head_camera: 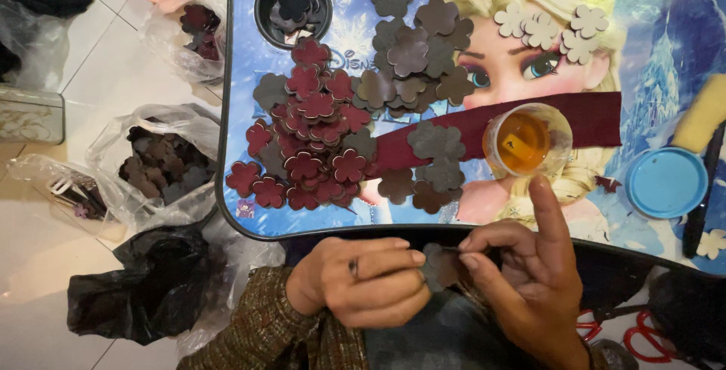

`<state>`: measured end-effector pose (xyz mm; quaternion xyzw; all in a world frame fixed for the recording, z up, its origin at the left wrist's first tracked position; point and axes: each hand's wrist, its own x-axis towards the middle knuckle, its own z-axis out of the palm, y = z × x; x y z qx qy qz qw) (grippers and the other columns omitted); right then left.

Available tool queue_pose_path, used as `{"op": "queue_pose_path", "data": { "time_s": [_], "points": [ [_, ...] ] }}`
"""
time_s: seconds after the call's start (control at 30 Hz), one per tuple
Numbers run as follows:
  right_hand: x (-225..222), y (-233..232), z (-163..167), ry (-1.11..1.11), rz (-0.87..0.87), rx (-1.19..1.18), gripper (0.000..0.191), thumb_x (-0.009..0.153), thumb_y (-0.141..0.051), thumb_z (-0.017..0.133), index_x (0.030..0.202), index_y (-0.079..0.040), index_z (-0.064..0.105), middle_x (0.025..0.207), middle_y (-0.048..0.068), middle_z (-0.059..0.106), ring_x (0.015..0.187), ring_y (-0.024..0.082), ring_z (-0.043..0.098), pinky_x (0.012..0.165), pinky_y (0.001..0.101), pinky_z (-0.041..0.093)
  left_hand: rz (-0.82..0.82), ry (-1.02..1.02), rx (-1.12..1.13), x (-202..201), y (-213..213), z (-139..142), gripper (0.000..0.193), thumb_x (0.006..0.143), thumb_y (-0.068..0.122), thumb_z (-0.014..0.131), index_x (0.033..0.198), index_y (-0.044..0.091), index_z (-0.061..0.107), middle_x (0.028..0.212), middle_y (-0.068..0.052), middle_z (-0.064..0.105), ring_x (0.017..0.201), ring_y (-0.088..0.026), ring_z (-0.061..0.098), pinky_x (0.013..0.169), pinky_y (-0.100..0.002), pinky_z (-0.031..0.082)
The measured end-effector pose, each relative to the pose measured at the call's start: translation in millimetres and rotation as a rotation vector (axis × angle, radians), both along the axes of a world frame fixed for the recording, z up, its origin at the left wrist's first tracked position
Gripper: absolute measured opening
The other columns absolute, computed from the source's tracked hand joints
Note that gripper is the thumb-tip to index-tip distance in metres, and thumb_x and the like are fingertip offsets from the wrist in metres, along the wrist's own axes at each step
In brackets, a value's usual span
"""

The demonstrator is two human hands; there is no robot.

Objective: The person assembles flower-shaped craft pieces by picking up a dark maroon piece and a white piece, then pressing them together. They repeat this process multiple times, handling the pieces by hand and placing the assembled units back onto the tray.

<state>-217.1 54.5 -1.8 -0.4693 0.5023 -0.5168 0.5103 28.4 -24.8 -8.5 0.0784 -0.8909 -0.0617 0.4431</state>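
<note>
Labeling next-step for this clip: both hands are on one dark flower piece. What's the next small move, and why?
Probably carry the dark flower piece up to the cup of amber liquid. The left hand and right hand pinch it together at the tray's near edge, the cup stands open just above, and finished-looking flowers already lie piled on the tray.

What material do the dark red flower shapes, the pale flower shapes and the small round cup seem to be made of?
The dark red flower shapes look like thin leather or faux leather: matte faces, pale cut edges. The pale flower shapes seem to be plain wood or thick card, flat and unpainted. The small round cup is clear plastic, probably; amber liquid shows through its wall.
</note>
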Motion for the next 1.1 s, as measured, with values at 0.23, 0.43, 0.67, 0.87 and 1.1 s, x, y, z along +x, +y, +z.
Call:
{"op": "queue_pose_path", "data": {
  "time_s": [0.23, 0.43, 0.67, 0.87, 1.1],
  "points": [
    [6.3, -3.1, 0.4, 0.163, -0.275, -0.031, 0.099, 0.091, 0.014, 0.063, 0.171, -0.005, 0.006, 0.104, 0.018, 0.068, 0.082, 0.014, 0.06, 0.078, 0.0264, 0.05, 0.203, 0.073, 0.677, -10.3, 13.4, 6.0, 0.02, 0.087, 0.002, 0.073, 0.107, 0.005, 0.073, 0.109, -0.008, 0.067, 0.105, -0.025, 0.07, 0.09, -0.036, 0.06],
    [13.3, -31.2, 6.1, 0.572, -0.255, -0.17, 0.086, 0.099, 0.011, 0.067, 0.167, 0.005, 0.015, 0.112, 0.02, 0.073, 0.102, 0.021, 0.072, 0.096, 0.0305, 0.057, 0.49, -0.07, 0.775, -23.2, 9.6, 19.4, 0.028, 0.089, -0.001, 0.07, 0.117, 0.003, 0.071, 0.11, -0.009, 0.067, 0.099, -0.026, 0.069, 0.083, -0.036, 0.057],
    [-8.5, -31.8, 17.4, 0.941, -0.338, -0.357, 0.08, 0.102, 0.008, 0.073, 0.163, 0.005, 0.021, 0.112, 0.021, 0.076, 0.098, 0.021, 0.077, 0.089, 0.0265, 0.06, 0.631, -0.128, 0.505, -31.8, -3.5, 24.7, 0.032, 0.09, 0.003, 0.076, 0.121, 0.005, 0.071, 0.113, -0.008, 0.068, 0.101, -0.025, 0.067, 0.087, -0.036, 0.055],
    [-56.1, -51.6, 52.9, 1.005, -0.374, -0.264, 0.077, 0.117, 0.006, 0.068, 0.168, 0.002, 0.011, 0.12, 0.02, 0.076, 0.109, 0.024, 0.076, 0.1, 0.0297, 0.058, 0.606, -0.096, 0.381, -37.8, -9.5, 21.2, 0.03, 0.092, 0.005, 0.079, 0.12, 0.007, 0.072, 0.114, -0.004, 0.069, 0.102, -0.022, 0.064, 0.088, -0.035, 0.053],
    [-111.0, -166.2, 64.2, 1.108, -0.116, -0.19, 0.092, 0.098, -0.001, 0.076, 0.169, -0.007, 0.018, 0.112, 0.016, 0.077, 0.096, 0.025, 0.077, 0.087, 0.0336, 0.061, 0.626, -0.15, 0.285, -44.8, -9.8, 25.7, 0.033, 0.087, 0.006, 0.077, 0.119, 0.007, 0.073, 0.116, -0.003, 0.07, 0.103, -0.021, 0.064, 0.087, -0.034, 0.051]
  ]
}}
